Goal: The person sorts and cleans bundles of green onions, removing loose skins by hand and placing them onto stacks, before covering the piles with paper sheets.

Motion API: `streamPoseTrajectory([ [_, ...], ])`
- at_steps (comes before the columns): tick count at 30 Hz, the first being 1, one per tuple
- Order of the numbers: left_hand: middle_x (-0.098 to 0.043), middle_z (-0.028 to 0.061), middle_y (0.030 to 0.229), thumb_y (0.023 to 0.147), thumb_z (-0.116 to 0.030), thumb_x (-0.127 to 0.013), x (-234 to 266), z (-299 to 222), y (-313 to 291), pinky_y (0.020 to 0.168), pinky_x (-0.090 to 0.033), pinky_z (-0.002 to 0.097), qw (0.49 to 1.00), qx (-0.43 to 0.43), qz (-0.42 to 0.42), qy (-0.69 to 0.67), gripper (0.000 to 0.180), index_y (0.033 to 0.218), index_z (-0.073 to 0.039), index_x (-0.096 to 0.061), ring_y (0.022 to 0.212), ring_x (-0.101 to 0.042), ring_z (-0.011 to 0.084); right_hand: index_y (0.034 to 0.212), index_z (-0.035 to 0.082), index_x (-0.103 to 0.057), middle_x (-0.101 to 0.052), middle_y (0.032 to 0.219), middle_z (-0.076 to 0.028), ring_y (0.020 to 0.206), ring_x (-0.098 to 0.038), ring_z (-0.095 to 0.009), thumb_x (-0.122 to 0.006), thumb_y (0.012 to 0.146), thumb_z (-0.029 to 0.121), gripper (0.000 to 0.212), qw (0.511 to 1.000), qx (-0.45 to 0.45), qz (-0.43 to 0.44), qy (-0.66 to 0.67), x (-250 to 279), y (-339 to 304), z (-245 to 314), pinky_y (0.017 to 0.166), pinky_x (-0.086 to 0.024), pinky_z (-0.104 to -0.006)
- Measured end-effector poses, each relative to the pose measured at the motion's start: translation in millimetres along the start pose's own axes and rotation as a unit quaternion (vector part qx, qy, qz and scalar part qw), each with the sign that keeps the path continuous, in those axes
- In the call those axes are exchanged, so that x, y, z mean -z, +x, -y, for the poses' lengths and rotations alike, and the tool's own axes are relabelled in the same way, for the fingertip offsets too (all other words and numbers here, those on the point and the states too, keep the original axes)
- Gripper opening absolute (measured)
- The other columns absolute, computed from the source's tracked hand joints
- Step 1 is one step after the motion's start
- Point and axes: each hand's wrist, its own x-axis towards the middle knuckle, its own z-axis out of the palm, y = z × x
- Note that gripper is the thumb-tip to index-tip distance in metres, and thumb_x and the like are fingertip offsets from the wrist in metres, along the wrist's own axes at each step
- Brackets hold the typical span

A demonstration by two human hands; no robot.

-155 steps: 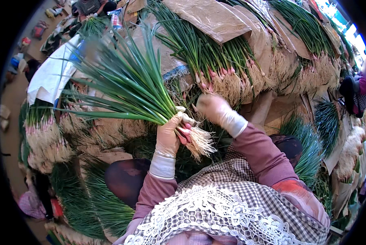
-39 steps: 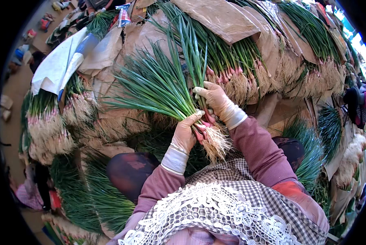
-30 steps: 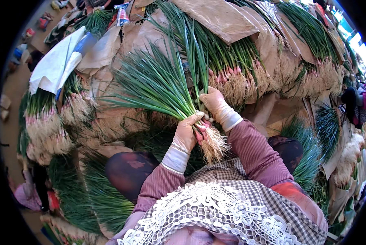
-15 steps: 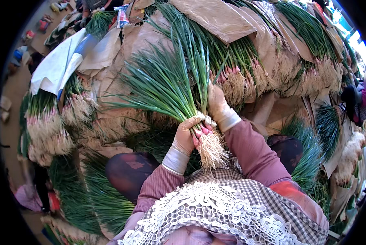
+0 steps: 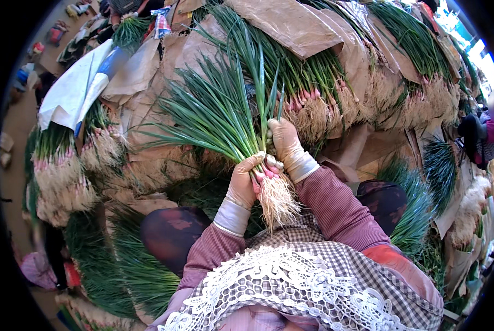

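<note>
At centre frame, the left hand (image 5: 243,179) clasps the green-onion bundle (image 5: 237,135), ideally without crushing it; the right hand (image 5: 285,142) curls, its hold unclear.

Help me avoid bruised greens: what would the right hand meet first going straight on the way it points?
The pale-gloved right hand would probably first meet the long green leaves of the pink-bulbed bunch in the left hand; their depth is unclear.

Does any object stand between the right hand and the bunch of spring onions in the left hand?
Nothing visible does. The left hand grips the bunch of spring onions near its pink bulbs, and the right hand is at the bunch's right side. Whether it pinches any stalk is unclear.
</note>
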Motion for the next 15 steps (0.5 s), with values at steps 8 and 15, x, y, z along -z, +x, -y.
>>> streamPoseTrajectory([
  [8, -0.050, 0.0043, 0.065, 0.077, -0.015, -0.045, -38, -11, -26, 0.067, -0.040, 0.0305, 0.975, -0.117, 0.185, 0.047, 0.034, 0.107, 0.002, -0.045, 0.066, -0.049, 0.0167, 0.092, 0.003, -0.054, -0.059, 0.082, -0.017, 0.078, -0.058, -0.032, -0.050, 0.075, 0.022, 0.026, 0.673, 0.078, 0.227, -0.699, 13, -19, -15, 0.068, -0.046, -0.0373],
  [15, -0.051, -0.0008, 0.064, 0.081, -0.017, -0.053, -85, -56, -69, 0.058, -0.043, 0.0276, 0.881, -0.247, 0.358, 0.186, 0.026, 0.099, -0.007, -0.037, 0.052, -0.050, 0.0134, 0.090, 0.009, -0.058, -0.059, 0.090, -0.008, 0.081, -0.057, -0.021, -0.055, 0.073, 0.017, 0.019, 0.719, 0.311, 0.299, -0.546, 25, 5, 29, 0.072, -0.045, -0.0318],
])
